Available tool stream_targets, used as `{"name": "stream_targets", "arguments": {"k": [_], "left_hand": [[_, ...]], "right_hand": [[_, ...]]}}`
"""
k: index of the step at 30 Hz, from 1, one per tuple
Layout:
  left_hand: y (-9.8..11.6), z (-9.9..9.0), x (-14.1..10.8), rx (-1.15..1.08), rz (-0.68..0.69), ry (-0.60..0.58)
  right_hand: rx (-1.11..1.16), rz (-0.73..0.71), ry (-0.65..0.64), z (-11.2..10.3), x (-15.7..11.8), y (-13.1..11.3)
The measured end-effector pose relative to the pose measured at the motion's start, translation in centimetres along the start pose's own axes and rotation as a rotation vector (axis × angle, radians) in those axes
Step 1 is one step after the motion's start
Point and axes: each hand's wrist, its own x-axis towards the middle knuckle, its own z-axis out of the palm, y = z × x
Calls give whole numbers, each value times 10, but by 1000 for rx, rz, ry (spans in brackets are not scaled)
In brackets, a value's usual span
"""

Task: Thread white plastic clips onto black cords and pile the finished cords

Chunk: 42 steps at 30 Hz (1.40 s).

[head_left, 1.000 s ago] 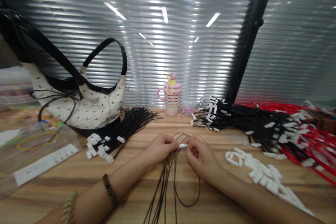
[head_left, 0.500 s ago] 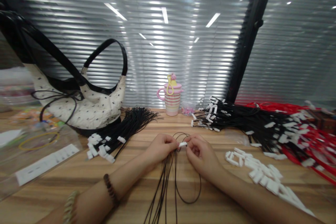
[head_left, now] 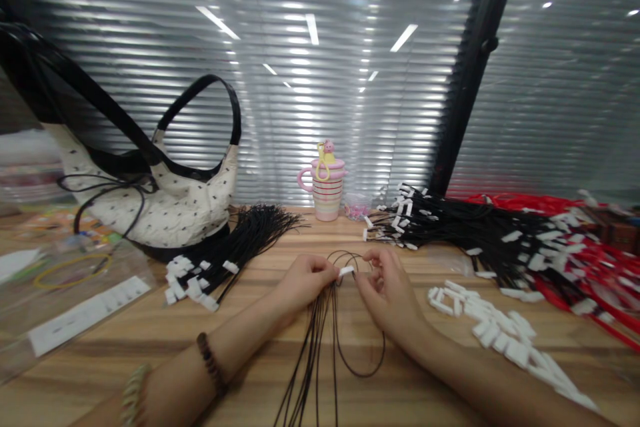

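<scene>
My left hand [head_left: 311, 278] pinches thin black cords [head_left: 311, 347] between thumb and index finger. A small white tag [head_left: 346, 271] sticks out to the right of these fingertips, tilted up at its right end. My right hand [head_left: 384, 287] is just right of the tag, its fingers curled and its thumb and index tips close to a cord. A loop of black cord [head_left: 361, 375] hangs below and runs up behind this hand. Loose cord ends trail toward the table's front edge. Part of the right fingers' grip is hidden.
Black cords with white tags [head_left: 240, 233] lie left, beside a spotted handbag [head_left: 185, 207]. A striped mug [head_left: 327, 193] stands at the back. White tags [head_left: 500, 327], tagged black cords [head_left: 465, 227] and red cords [head_left: 530, 203] lie right. A plastic bag [head_left: 120, 253] is far left.
My right fingertips have drawn slightly away from the white tag and spread a little. The tag's right end has tilted up, and the hanging cord loop is a bit higher.
</scene>
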Motion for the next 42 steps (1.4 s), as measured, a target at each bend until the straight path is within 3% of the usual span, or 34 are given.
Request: {"name": "stream_targets", "arguments": {"k": [3,8,10,18,22,27,31,35,38,42], "left_hand": [[0,0,0,-12,1,9],[3,0,-2,-47,-4,14],[5,0,-3,-66,-8,29],[6,-8,-1,-229,-79,34],[2,-14,5,-396,-98,40],[15,-18,5,-477,-116,103],[28,-17,-4,-516,-52,-10],[33,-12,-13,-498,-79,-172],[34,-10,-19,-444,-86,-241],[33,-5,-23,-255,-35,-346]], "right_hand": [[-31,-100,3,-2,-5,-4],[-145,-354,-294,-4,-14,-12],[-176,-349,-356,-3,-15,-13],[-123,-299,-359,-2,-11,-10],[-11,-165,-383,-2,-6,-6],[511,237,-432,2,1,4],[809,353,-393,4,7,8],[1083,522,-315,1,15,11],[1250,570,-286,-2,21,18],[1332,592,-379,-6,27,27]]}}
